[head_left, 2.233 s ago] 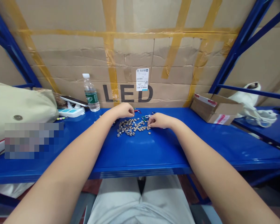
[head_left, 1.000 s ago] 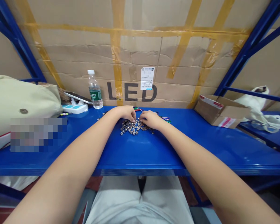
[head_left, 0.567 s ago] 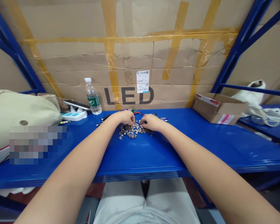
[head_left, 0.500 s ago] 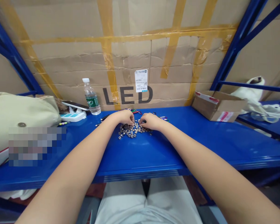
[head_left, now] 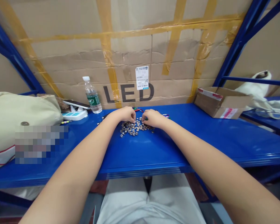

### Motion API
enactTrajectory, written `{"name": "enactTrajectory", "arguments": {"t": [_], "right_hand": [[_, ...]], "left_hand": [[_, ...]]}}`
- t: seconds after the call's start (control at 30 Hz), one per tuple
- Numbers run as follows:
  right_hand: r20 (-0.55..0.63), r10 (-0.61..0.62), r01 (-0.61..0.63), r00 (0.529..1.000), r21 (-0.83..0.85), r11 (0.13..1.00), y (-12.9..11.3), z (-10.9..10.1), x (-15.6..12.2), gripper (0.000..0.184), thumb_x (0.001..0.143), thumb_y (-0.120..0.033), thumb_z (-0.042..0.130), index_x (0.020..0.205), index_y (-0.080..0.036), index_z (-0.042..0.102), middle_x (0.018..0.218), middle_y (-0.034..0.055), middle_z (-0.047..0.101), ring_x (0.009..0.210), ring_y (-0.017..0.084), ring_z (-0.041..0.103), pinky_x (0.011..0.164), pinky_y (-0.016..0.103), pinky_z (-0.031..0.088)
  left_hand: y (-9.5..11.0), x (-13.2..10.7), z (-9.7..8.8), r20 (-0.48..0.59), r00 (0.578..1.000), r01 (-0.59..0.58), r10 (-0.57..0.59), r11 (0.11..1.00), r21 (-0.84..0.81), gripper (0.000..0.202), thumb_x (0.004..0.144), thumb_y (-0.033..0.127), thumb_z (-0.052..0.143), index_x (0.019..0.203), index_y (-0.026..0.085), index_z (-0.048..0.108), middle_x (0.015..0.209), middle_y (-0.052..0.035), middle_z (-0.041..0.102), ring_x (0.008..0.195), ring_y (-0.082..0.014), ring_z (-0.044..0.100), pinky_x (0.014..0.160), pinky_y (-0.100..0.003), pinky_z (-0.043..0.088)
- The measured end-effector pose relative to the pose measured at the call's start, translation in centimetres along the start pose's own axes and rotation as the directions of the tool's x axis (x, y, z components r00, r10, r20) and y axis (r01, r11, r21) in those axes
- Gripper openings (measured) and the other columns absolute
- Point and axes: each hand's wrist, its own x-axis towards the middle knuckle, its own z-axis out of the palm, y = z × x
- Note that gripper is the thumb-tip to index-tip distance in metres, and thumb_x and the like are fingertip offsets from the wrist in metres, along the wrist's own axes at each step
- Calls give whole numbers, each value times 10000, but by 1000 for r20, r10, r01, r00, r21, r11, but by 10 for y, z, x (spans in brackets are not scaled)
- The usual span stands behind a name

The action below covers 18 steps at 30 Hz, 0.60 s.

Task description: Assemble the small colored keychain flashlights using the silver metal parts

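On blue table [head_left: 142,152], approx. centre, toward far side: metal pcs [head_left: 130,128], small, silvery, round; qty many, uncounted; loose spread, some overlapping, denser at L, flatter and more scattered at R. One stray pc [head_left: 152,132] just off the R edge.

L hand [head_left: 128,114]: over far L part of spread, palm down, fingers bent, tips drawn close & pointing down at pcs. R hand [head_left: 152,119]: opp. side, wrist bent inward, thumb & forefinger near each other at spread's far R part. Whether either pinches a pc: can't tell, too small. Hands apart, narrow gap btwn, pcs visible in it.

Step in hand (judged): fingertip work among pcs, both hands together. Next move, judged fr. this pose, calls for a light, exact touch; pcs small, close-packed, apt to slide on smooth paint.

Behind hands: red clip [head_left: 140,110], carabiner-like; R of R hand, purple item [head_left: 166,116], partly hidden.

Far L: water bottle [head_left: 92,98], upright, white cap, green label; power strip [head_left: 75,115], white/blue; phone [head_left: 76,104] resting above it, tilted; beige bag [head_left: 25,109].

Far R: small carton [head_left: 220,102], w/ red-marked tape; white bag [head_left: 256,88] beyond it.

Backdrop: lg. cardboard sheet [head_left: 84,62], taped, printed "LED", w/ shipping label [head_left: 142,77].
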Motion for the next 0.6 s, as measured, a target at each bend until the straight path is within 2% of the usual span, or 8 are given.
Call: {"name": "enactTrajectory", "arguments": {"t": [0.3,0.47,0.6], "right_hand": [[47,-126,121,991,99,988,2,-4,-5,131,717,-155,622,781,-214,720,902,33,666,865,166,593,766,233,427],[48,-176,166,983,154,974,2,-6,-7,131,723,-131,623,767,-199,726,889,31,666,840,160,601,776,234,438],[47,-170,162,984,137,977,4,-5,-7,132,739,-157,621,766,-216,736,913,33,662,848,164,599,769,239,441]], "left_hand": [[-9,6,5,19,999,-34,35,998,-52,180,649,287,713,791,177,726,758,-24,700,644,-136,580,610,-233,389],[-12,10,10,-73,995,-67,66,998,-15,246,685,296,690,911,203,724,874,-29,707,723,-150,594,649,-225,393],[-10,9,14,-75,993,-91,91,996,9,263,752,301,633,995,237,708,964,-19,700,808,-158,602,699,-218,395]]}}
